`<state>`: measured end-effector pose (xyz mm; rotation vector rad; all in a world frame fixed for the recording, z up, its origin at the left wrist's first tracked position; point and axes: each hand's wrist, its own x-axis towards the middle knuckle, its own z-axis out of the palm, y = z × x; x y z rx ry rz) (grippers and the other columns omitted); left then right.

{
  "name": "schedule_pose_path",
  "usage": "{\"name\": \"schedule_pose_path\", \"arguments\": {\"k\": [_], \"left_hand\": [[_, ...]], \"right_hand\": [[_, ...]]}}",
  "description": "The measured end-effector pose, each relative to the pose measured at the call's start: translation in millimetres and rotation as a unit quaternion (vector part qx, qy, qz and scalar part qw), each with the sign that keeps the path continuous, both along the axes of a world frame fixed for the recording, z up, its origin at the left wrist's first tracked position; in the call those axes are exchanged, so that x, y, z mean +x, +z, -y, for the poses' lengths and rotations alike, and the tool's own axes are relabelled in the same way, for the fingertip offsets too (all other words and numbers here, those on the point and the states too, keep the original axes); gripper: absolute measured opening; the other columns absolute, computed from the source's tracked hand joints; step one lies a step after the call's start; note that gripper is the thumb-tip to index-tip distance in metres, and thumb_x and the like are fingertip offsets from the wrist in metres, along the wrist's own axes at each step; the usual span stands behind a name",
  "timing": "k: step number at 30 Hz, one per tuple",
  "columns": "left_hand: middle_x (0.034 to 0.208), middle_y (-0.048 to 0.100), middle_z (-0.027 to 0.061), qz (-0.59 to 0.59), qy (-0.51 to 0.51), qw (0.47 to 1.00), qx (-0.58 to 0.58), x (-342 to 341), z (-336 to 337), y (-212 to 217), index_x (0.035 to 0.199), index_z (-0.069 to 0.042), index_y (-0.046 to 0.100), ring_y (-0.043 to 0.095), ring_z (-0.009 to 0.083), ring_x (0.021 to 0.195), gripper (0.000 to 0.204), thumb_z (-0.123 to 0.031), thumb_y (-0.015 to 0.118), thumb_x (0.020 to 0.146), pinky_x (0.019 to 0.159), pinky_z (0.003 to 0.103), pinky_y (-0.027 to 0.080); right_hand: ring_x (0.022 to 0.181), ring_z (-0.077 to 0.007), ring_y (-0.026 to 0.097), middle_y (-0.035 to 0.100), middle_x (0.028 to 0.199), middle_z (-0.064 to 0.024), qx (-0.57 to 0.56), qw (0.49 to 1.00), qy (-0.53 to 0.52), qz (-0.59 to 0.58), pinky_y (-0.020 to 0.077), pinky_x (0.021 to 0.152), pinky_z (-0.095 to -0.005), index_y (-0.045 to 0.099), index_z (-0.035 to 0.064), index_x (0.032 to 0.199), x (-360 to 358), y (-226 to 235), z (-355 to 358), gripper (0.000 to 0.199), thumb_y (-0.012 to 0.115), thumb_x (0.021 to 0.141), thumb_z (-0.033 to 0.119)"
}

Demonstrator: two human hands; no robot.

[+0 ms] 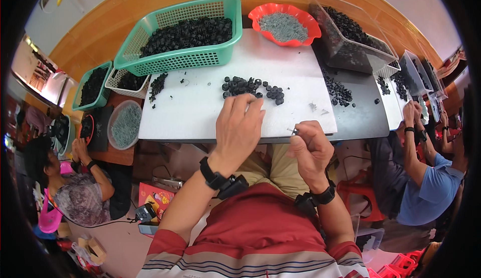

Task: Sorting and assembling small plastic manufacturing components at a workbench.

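Note:
On the white board (200, 110), a loose cluster of small rounded black plastic parts (243, 84) lies before me. My left hand (239, 125) reaches to the near edge of that cluster with its fingers bent down and close together. Whatever its fingertips pinch is hidden under them. Just past the board's front edge, my right hand (313, 150) is closed, pinching a small black plastic part with a thin metal nail (294, 131) between thumb and forefinger. A few loose nails (320, 109) rest on the board beyond my right hand.
A green basket (180, 63) of black parts, a red bowl (315, 30) of grey nails and a clear bin (361, 50) of black parts stand at the back. A round tub (112, 140) of nails is at left. Co-workers sit at left (82, 193) and right (426, 182).

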<state>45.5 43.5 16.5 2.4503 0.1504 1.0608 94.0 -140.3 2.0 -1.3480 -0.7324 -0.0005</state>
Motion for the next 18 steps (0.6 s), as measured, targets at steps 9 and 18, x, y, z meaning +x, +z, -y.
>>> {"name": "schedule_pose_path", "arguments": {"k": [9, 18], "left_hand": [[0.116, 0.061, 0.0067, -0.084, 0.067, 0.979, 0.175, 34, -13, -9, 0.091, -0.004, 0.074, 0.053, 0.0305, 0.108, 0.014, -0.009, 0.077, 0.078, 0.090, 0.042, 0.048], [0.115, 0.067, 0.0102, -0.034, 0.009, 0.984, 0.174, 18, -2, 2, 0.091, -0.003, 0.069, 0.060, 0.0316, 0.099, 0.008, -0.005, 0.070, 0.084, 0.081, 0.041, 0.053]], "right_hand": [[0.069, -0.0059, 0.058, 0.061, 0.105, -0.0089, 0.008, 1.000, -0.011, 0.010, 0.0467, 0.056, -0.0200, 0.065, -0.0036, 0.112, 1, -2, 23, 0.021, 0.069, 0.092, -0.005], [0.070, -0.0066, 0.058, 0.061, 0.105, -0.0099, 0.028, 0.999, -0.022, 0.012, 0.0472, 0.057, -0.0204, 0.066, -0.0044, 0.111, 8, -4, 39, 0.020, 0.071, 0.093, -0.002]]}}
